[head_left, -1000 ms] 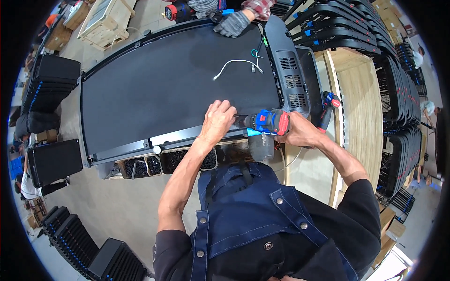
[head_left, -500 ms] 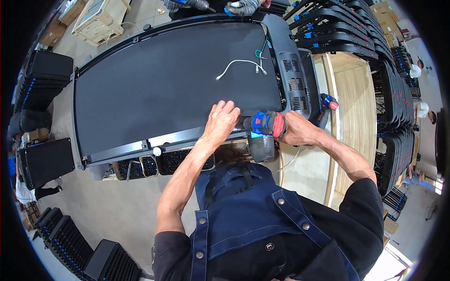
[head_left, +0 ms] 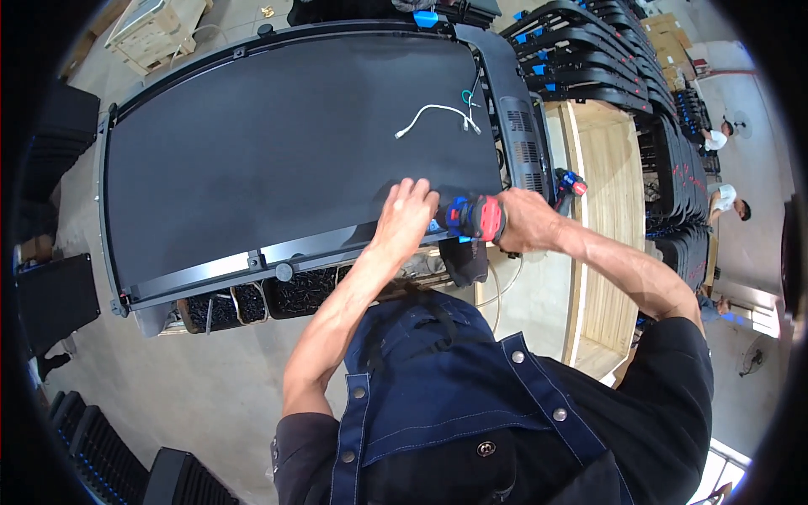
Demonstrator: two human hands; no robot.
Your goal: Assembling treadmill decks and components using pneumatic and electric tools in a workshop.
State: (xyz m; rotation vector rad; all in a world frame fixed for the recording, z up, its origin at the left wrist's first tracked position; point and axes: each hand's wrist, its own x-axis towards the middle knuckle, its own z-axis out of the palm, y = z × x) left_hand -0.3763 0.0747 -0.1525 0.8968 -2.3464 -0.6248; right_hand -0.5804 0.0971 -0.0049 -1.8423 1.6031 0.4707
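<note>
Right hand [head_left: 528, 219] grips the drill [head_left: 486, 218], right of the left hand [head_left: 404, 219], whose hold is unclear.

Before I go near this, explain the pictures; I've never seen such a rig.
There is no robot: this is bare-handed work, seen from above through a wide fisheye camera worn on the head, which bends straight edges. The right hand holds a red and blue power drill. The left hand is at the near side of a long black panel, close to the drill's front end; whether it grips anything is hidden. On the panel lies a thin white cable.
</note>
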